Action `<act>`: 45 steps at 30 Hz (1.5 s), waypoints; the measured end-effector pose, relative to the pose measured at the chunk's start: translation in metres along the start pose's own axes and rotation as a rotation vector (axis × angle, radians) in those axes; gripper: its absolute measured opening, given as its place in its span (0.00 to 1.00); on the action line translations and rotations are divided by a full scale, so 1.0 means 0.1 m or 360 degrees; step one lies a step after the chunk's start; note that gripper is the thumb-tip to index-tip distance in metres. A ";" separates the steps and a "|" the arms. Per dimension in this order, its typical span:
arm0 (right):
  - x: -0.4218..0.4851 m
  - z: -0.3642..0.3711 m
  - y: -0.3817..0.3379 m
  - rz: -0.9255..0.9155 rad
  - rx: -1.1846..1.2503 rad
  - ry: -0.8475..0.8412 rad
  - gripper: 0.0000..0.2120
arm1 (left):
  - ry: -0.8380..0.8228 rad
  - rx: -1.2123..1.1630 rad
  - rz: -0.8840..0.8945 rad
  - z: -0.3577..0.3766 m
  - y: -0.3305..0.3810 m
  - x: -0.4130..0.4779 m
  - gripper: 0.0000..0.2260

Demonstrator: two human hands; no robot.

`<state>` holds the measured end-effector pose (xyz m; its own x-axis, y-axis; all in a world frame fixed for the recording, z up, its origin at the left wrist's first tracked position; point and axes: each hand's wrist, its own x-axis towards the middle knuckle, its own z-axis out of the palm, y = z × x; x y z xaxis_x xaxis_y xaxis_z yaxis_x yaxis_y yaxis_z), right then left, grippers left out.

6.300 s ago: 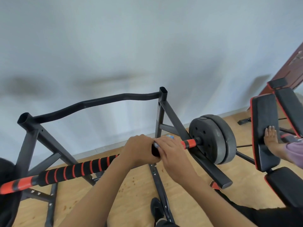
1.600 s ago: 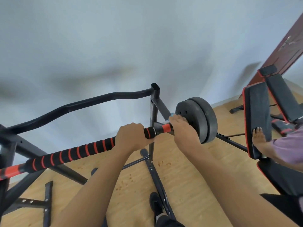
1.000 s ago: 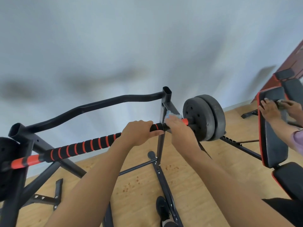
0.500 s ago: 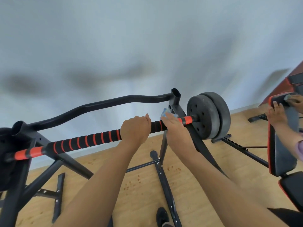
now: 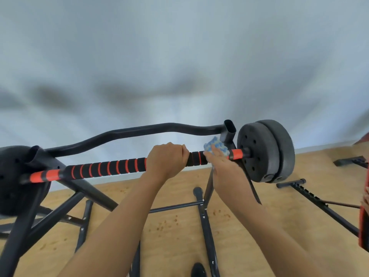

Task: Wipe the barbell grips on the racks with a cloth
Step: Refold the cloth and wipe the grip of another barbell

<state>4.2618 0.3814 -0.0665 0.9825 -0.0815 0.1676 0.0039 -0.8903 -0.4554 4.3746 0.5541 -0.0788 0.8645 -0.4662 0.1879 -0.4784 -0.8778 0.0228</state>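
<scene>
A barbell lies across a black steel rack [image 5: 139,130]. Its grip [image 5: 107,167] is black foam with orange rings, and the bar ends are orange. My left hand [image 5: 166,156] grips the foam near the middle, fingers curled over the top. Just to its right, my right hand [image 5: 221,166] holds a blue and white cloth [image 5: 215,146] wrapped over the bar beside the orange end. Black weight plates [image 5: 265,150] sit on the right end, and another plate [image 5: 14,176] on the left end.
The rack's legs and crossbars [image 5: 205,216] spread over the wooden floor below my arms. A grey wall stands behind. A black and red bench edge [image 5: 364,220] and its floor frame [image 5: 319,200] lie at the far right. My shoe tip [image 5: 197,269] shows at the bottom.
The view has swung left and lower, so the bench and the other person have almost left the frame. My right hand with the cloth stays at the bar's right end; my left hand keeps its grip.
</scene>
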 end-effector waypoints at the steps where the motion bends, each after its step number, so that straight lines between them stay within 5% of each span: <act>1: 0.08 -0.05 0.01 0.0055 0.0051 -0.0013 0.24 | 0.0033 -0.0038 -0.0057 0.00 -0.01 0.02 0.24; 6: 0.25 -0.27 0.09 0.0270 0.0687 0.0007 0.18 | 0.0491 -0.0245 -0.0115 0.15 -0.10 -0.20 0.15; 11: 0.23 -0.32 -0.16 0.0248 0.1189 0.0012 0.15 | 0.0335 0.0071 -0.0188 0.32 -0.59 -0.68 0.22; 24: -0.08 0.04 -0.71 0.0383 0.1240 0.0119 0.13 | 0.0241 -0.0165 -0.0174 0.29 -1.08 -1.00 0.22; 29: -0.15 -0.02 -0.91 0.0323 0.1347 0.0021 0.10 | 0.0448 -0.0922 -0.0245 -0.21 -0.80 -1.13 0.18; 31: -0.17 -0.01 -1.02 0.0299 0.1422 -0.0006 0.09 | 0.0283 -0.1317 -0.0229 -0.53 -0.63 -1.21 0.19; 35: -0.16 0.04 -1.17 0.0296 0.1439 0.0021 0.06 | 0.0406 -0.1119 -0.0140 -0.66 -0.52 -1.27 0.14; 39: -0.15 0.06 -1.21 0.0303 0.1491 0.0050 0.05 | 0.0352 -0.1560 -0.0384 -0.75 -0.64 -1.28 0.09; 42: -0.18 0.14 -1.16 0.0556 0.1430 -0.0063 0.10 | 0.0121 -0.1918 -0.0579 -0.82 -0.71 -1.34 0.10; 45: -0.25 0.19 -1.19 0.1031 0.1668 -0.0577 0.21 | -0.0068 -0.2311 -0.0699 -0.83 -0.75 -1.41 0.09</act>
<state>4.2400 0.4979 -0.0328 0.8536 -0.0919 -0.5127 -0.5097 0.0554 -0.8586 4.2753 0.6947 -0.0256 0.9662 -0.2291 -0.1183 0.0999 -0.0903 0.9909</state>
